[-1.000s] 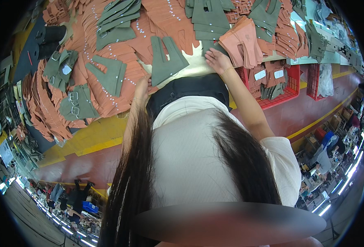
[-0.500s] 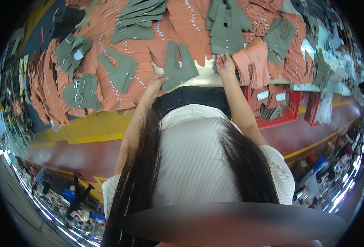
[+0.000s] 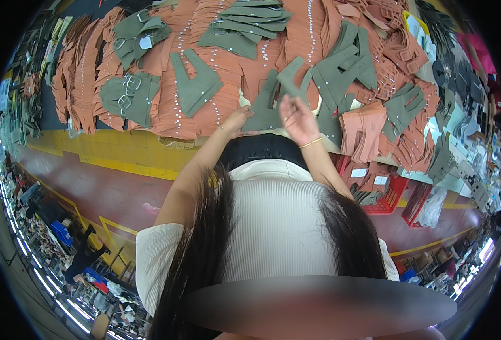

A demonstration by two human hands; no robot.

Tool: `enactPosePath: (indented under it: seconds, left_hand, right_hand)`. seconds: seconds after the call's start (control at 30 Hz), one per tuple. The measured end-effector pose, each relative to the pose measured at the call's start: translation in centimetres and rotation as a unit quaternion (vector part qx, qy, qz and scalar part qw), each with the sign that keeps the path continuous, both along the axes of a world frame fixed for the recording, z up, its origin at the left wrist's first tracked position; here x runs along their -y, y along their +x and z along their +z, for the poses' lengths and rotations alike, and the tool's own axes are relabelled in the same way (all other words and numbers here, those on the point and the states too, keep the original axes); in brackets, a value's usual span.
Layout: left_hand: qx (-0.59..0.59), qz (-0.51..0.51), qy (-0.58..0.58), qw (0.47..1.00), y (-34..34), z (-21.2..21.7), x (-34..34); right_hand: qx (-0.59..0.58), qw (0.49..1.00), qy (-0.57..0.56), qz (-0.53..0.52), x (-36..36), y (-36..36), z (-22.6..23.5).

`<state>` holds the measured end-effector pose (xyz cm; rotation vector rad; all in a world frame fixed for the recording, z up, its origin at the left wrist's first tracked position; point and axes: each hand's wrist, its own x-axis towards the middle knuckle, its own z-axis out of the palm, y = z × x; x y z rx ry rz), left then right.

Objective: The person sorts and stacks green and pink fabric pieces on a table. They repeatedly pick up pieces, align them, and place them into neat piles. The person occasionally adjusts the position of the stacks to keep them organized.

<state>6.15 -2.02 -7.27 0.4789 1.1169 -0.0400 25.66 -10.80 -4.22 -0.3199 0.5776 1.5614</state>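
Note:
A dark green forked leather piece lies at the near table edge, in front of my body. My left hand pinches its left edge, thumb on top. To its right, my right hand is raised with fingers curled, the palm partly facing up. A second green forked piece, smeared by motion, rises from the fingertips of that hand; the exact grip is blurred. Just beyond on the right is a stack of green forked pieces, the top ones fanned askew. Beside it sits a pile of salmon pieces.
Overlapping rows of orange-brown leather pieces cover the table. On them rest another green forked piece, buckled green pieces and a green pile. A red crate stands below the table's right side.
My right hand has come leftward from the green stack and turned over, with a green piece at its fingers. The stack's top pieces have shifted askew. The view has swung.

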Motion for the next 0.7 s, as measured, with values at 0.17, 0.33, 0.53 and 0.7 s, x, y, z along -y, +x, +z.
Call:
enactPosePath:
  seconds: [0.17,0.33,0.53,0.7]
  left_hand:
    - [0.003,-0.002,-0.022,1.000,-0.7,-0.4,-0.7]
    - [0.015,0.015,-0.042,0.999,-0.5,-0.5,-1.6]
    - [0.051,0.038,-0.108,0.992,-0.1,1.3,-2.9]
    - [-0.012,-0.013,-0.049,0.999,0.4,1.4,-2.6]
  right_hand:
    - [0.003,0.963,-0.159,0.216,-0.1,-3.1,-2.0]
    - [-0.011,0.946,-0.150,0.289,-0.4,-2.7,-2.7]
    - [-0.028,0.937,-0.172,0.303,-0.7,-2.5,-2.7]
    - [-0.151,0.898,0.040,0.412,-1.6,-1.4,1.2]
